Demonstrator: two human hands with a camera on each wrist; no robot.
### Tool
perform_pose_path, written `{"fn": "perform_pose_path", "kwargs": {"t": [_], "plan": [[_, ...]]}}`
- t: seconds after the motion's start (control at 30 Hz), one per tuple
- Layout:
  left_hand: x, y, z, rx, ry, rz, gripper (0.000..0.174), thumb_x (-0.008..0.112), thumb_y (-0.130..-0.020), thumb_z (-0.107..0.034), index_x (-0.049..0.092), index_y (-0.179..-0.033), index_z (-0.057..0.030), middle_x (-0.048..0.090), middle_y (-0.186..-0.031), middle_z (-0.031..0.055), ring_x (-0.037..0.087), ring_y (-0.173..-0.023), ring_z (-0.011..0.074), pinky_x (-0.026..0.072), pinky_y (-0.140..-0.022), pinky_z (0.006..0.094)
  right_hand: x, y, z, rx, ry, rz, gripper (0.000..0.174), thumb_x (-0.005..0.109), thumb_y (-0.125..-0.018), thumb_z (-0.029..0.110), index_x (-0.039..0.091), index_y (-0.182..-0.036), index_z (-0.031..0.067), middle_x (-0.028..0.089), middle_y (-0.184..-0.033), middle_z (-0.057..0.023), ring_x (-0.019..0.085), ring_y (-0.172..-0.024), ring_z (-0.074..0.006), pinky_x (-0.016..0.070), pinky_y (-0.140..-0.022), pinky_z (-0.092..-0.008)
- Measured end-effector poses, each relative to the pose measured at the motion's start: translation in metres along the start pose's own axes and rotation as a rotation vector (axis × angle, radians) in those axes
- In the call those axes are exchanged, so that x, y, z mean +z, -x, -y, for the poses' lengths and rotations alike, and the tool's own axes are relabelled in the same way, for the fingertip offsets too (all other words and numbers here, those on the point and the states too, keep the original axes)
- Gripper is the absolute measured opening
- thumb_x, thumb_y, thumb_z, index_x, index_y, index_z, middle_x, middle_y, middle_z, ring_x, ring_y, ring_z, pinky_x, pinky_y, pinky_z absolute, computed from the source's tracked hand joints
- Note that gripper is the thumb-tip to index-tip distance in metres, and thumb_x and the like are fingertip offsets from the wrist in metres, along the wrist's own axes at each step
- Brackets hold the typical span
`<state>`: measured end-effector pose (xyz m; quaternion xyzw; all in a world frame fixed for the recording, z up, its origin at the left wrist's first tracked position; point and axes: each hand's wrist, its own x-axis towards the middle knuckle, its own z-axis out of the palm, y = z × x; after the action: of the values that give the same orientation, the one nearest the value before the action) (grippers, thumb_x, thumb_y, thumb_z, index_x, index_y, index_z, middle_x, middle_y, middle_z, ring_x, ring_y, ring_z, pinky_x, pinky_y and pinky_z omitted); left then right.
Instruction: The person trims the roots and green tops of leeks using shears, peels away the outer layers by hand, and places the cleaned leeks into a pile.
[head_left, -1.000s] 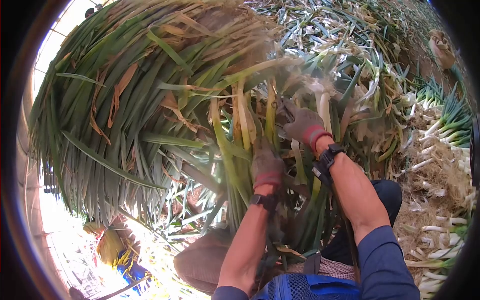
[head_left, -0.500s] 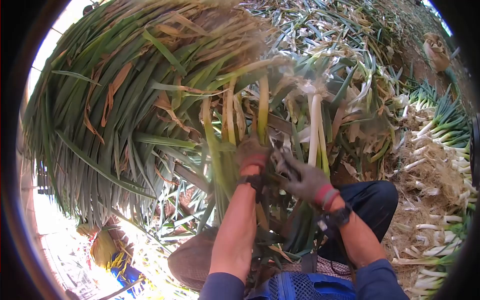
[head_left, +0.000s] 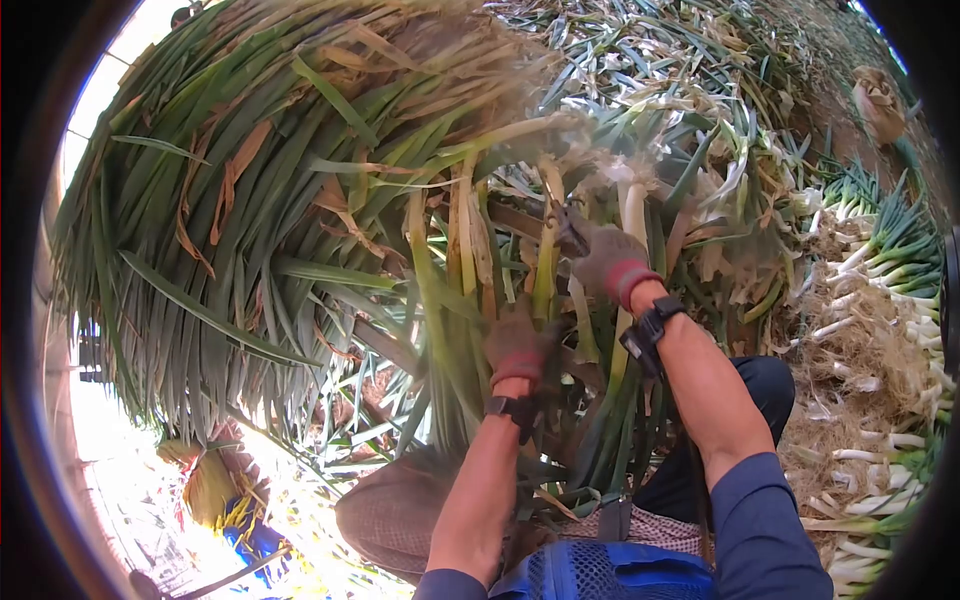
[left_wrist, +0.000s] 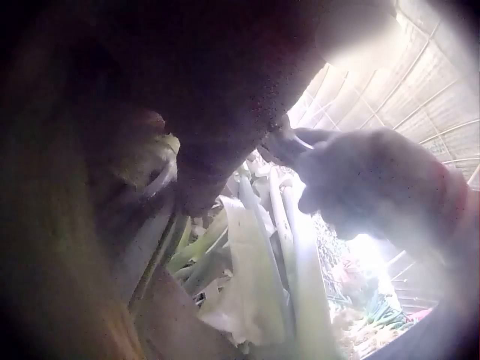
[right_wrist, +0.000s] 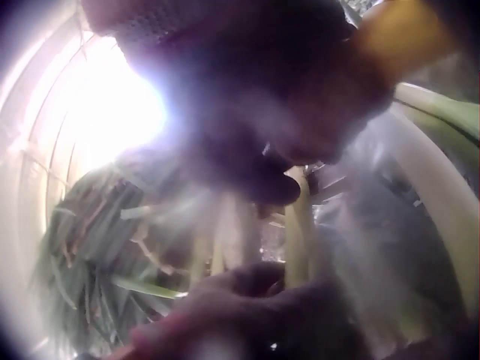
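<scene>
In the head view a yellow-green green onion stalk (head_left: 545,265) stands upright between the hands. My gloved left hand (head_left: 515,345) grips its lower part, and the right wrist view shows the same stalk (right_wrist: 298,232) rising from that hand's fingers (right_wrist: 247,281). My gloved right hand (head_left: 610,262) holds a small dark metal tool (head_left: 570,228) close beside the stalk's upper part; its exact kind I cannot tell. From the left wrist, the right hand (left_wrist: 360,176) appears blurred against the light. More onion stalks (head_left: 425,250) stand just left of the left hand.
A large heap of long green leaves (head_left: 220,200) fills the left. Peeled leaf scraps (head_left: 660,80) cover the back. To the right lie rows of white-stemmed green onions (head_left: 890,455) with hairy roots. A brown mesh sack (head_left: 390,515) sits by the left forearm.
My right hand with the tool came down beside the left hand, then moved back up to the stalk's upper part. The left hand shifted slightly and stays at the stalk's lower part.
</scene>
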<state>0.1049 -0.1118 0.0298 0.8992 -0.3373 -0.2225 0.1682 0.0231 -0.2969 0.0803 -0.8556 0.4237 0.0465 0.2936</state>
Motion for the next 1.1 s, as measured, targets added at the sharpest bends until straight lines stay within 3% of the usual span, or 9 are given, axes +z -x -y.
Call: {"fn": "perform_pose_path", "kwargs": {"t": [0.13, 0.23, 0.33, 0.57, 0.77, 1.03, 1.1], "plan": [[0.017, 0.021, 0.005, 0.041, 0.043, -0.212, 0.065, 0.072, -0.089, -0.050, 0.064, -0.137, -0.0065, 0.069, -0.125, 0.0200, 0.067, -0.116, 0.0399, 0.0526, -0.099, 0.0500, -0.006, 0.002, 0.004, 0.081, -0.087, -0.028, 0.073, 0.066, -0.084, 0.030, 0.053, -0.156, 0.0223, 0.075, -0.119, -0.0223, 0.071, -0.110, -0.0421, 0.0544, -0.099, -0.0485], [0.021, 0.026, 0.006, -0.007, -0.030, -0.153, 0.067, 0.071, -0.088, -0.053, 0.064, -0.134, -0.0039, 0.068, -0.125, 0.0208, 0.067, -0.115, 0.0409, 0.0530, -0.098, 0.0501, 0.005, 0.006, -0.024, 0.003, -0.138, -0.083, 0.078, 0.068, -0.082, 0.032, 0.051, -0.158, 0.0235, 0.074, -0.118, -0.0223, 0.071, -0.110, -0.0424, 0.0544, -0.099, -0.0489], [0.013, 0.019, -0.003, -0.034, -0.078, -0.127, 0.066, 0.071, -0.088, -0.055, 0.066, -0.127, -0.0024, 0.070, -0.122, 0.0222, 0.068, -0.113, 0.0420, 0.0539, -0.095, 0.0510, 0.004, 0.040, -0.032, 0.053, -0.158, 0.048, 0.083, 0.072, -0.081, 0.035, 0.049, -0.159, 0.0206, 0.071, -0.128, -0.0246, 0.069, -0.116, -0.0422, 0.0519, -0.104, -0.0459], [-0.014, 0.011, -0.013, -0.115, -0.034, 0.056, 0.067, 0.076, -0.084, -0.052, 0.062, -0.125, -0.0010, 0.074, -0.116, 0.0262, 0.072, -0.108, 0.0436, 0.0559, -0.095, 0.0503, 0.032, 0.157, -0.044, -0.114, -0.302, 0.090, 0.079, 0.070, -0.081, 0.034, 0.051, -0.158, 0.0263, 0.072, -0.102, -0.0271, 0.071, -0.098, -0.0446, 0.0557, -0.091, -0.0500], [-0.011, 0.015, 0.006, -0.091, -0.002, 0.080, 0.069, 0.080, -0.081, -0.048, 0.059, -0.126, -0.0001, 0.074, -0.116, 0.0275, 0.073, -0.110, 0.0439, 0.0568, -0.096, 0.0487, 0.031, 0.243, -0.038, -0.161, -0.263, 0.248, 0.086, 0.070, -0.081, 0.036, 0.044, -0.163, 0.0269, 0.067, -0.096, -0.0269, 0.069, -0.094, -0.0459, 0.0543, -0.090, -0.0509], [-0.022, 0.029, 0.011, -0.069, 0.100, 0.069, 0.077, 0.087, -0.075, -0.046, 0.056, -0.128, 0.0010, 0.073, -0.117, 0.0304, 0.072, -0.112, 0.0451, 0.0555, -0.100, 0.0475, 0.021, 0.236, -0.035, -0.171, -0.200, 0.297, 0.088, 0.069, -0.082, 0.036, 0.041, -0.164, 0.0244, 0.067, -0.100, -0.0267, 0.068, -0.097, -0.0453, 0.0534, -0.092, -0.0508], [-0.021, 0.033, 0.011, -0.055, 0.106, 0.044, 0.076, 0.089, -0.074, -0.044, 0.060, -0.129, 0.0004, 0.074, -0.116, 0.0272, 0.072, -0.109, 0.0435, 0.0558, -0.097, 0.0473, 0.023, 0.227, -0.038, -0.178, -0.192, 0.259, 0.088, 0.070, -0.081, 0.035, 0.041, -0.164, 0.0231, 0.068, -0.101, -0.0265, 0.068, -0.097, -0.0451, 0.0535, -0.092, -0.0504]]}}
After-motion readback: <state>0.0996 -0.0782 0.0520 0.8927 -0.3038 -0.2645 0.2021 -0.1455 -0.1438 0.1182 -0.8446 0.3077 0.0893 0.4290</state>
